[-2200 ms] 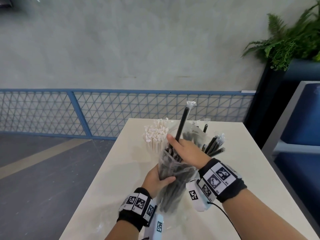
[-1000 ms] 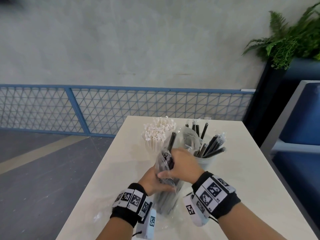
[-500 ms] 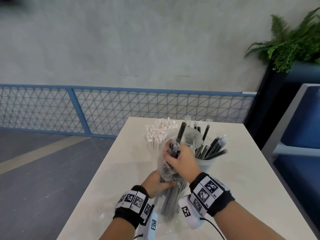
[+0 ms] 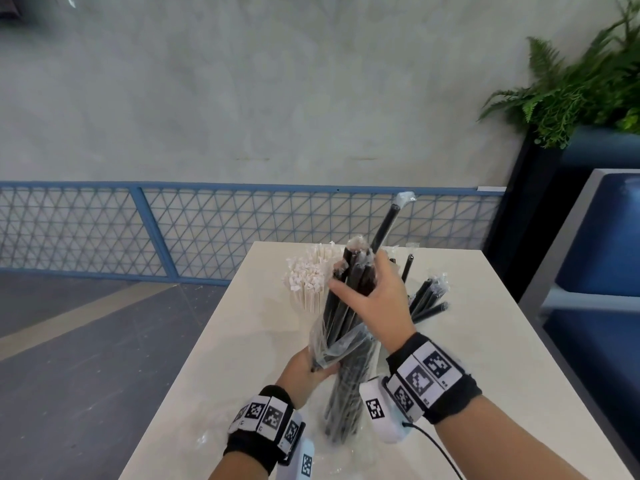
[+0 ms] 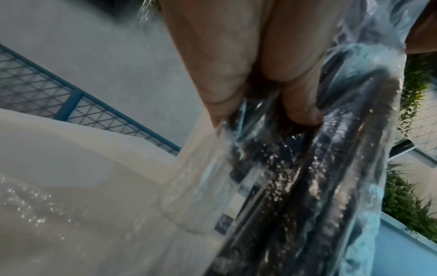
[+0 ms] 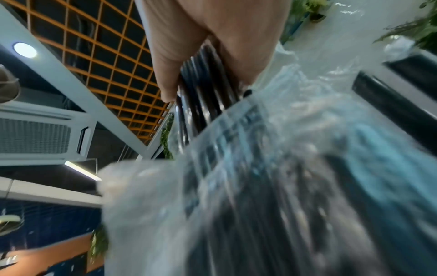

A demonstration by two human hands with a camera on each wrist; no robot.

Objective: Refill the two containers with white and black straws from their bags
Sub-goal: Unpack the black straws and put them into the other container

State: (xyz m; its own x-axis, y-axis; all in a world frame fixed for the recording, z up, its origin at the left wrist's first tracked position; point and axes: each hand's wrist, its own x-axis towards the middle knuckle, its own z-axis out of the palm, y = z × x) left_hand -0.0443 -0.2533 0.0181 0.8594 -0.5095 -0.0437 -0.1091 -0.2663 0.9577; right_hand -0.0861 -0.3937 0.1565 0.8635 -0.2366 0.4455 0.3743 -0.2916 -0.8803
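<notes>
A clear plastic bag (image 4: 346,386) of black straws stands upright on the white table (image 4: 485,341). My left hand (image 4: 304,370) grips the bag's open edge; the left wrist view shows its fingers (image 5: 300,104) pinching the plastic (image 5: 212,177). My right hand (image 4: 372,299) grips a bundle of black straws (image 4: 349,296) lifted partly out of the bag, with one wrapped straw (image 4: 388,223) sticking higher. In the right wrist view the fingers (image 6: 170,65) curl round the dark straws (image 6: 203,89). Behind stand white wrapped straws (image 4: 308,282) in one container and black straws (image 4: 427,299) in another.
A blue mesh railing (image 4: 138,230) runs behind the table against a grey wall. A dark planter with ferns (image 4: 568,91) and a blue seat (image 4: 602,254) stand to the right. An empty clear wrapper (image 4: 221,441) lies near the table's front edge.
My right hand has risen, drawing a bundle of black straws up out of the bag. The left hand still holds the bag's edge low down.
</notes>
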